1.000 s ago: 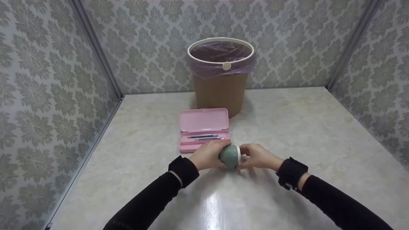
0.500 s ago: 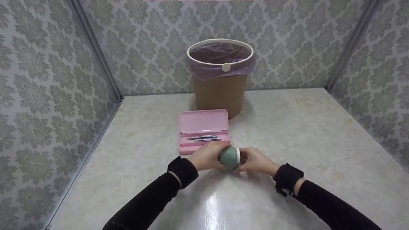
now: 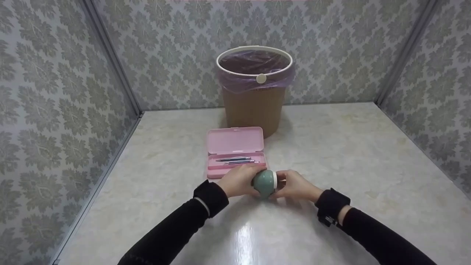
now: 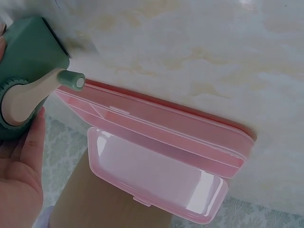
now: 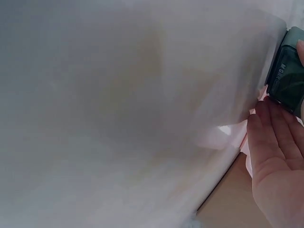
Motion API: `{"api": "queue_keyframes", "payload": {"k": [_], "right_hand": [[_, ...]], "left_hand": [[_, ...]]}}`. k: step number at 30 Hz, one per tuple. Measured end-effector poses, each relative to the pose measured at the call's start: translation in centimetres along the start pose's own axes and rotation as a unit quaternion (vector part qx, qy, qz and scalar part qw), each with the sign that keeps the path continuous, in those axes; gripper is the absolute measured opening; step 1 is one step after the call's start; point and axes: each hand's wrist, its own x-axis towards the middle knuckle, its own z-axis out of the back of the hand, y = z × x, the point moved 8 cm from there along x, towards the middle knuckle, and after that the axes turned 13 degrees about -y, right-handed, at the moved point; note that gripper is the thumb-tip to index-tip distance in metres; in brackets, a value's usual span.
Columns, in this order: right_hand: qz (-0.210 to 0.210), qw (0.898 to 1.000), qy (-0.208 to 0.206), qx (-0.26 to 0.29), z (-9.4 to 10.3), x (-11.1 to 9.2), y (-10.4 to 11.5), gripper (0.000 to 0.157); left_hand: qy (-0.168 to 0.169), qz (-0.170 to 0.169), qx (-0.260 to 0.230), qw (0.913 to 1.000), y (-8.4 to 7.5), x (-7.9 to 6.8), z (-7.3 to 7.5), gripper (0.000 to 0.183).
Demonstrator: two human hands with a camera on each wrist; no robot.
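A green hand-crank pencil sharpener [image 3: 264,182] lies between both hands over the table, its white end facing right. My left hand [image 3: 241,180] grips its left side. My right hand [image 3: 296,186] holds the white end, thumb below and fingers above. In the left wrist view a cream crank handle [image 4: 35,97] with a green knob sticks out from the body. The right wrist view shows a dark see-through drawer [image 5: 286,78] with lettering, beside the right fingers. Just beyond the left hand lies an open pink pencil case [image 3: 235,141] with several slim pens or pencils [image 3: 238,160] inside.
Behind the pencil case stands a brown waste bin [image 3: 254,108] with a purple liner [image 3: 235,85] and a cream rim. The pale marbled table [image 3: 154,158] is bounded by patterned wall panels [image 3: 176,66] at the back and sides.
My right hand has shifted slightly left and closer around the sharpener's white end. The left hand has kept its grip, and the pencil case has stayed in place.
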Motion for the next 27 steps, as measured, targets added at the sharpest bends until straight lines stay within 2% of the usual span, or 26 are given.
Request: {"api": "queue_keyframes", "payload": {"k": [8, 15, 27], "right_hand": [[0.003, 1.0, 0.001, -0.008, 0.03, 0.0, 0.1, 0.048], [0.005, 1.0, 0.0, -0.01, 0.02, -0.18, 0.05, 0.046], [-0.001, 1.0, 0.006, -0.012, 0.02, -0.34, -0.02, 0.045]], "left_hand": [[-0.004, 0.002, -0.007, 1.0, 0.02, -0.09, 0.14, 0.066], [0.008, 0.009, -0.008, 0.9999, 0.03, 0.04, -0.01, 0.066], [0.016, 0.004, 0.007, 0.9998, -0.17, 0.07, -0.06, 0.068]]}}
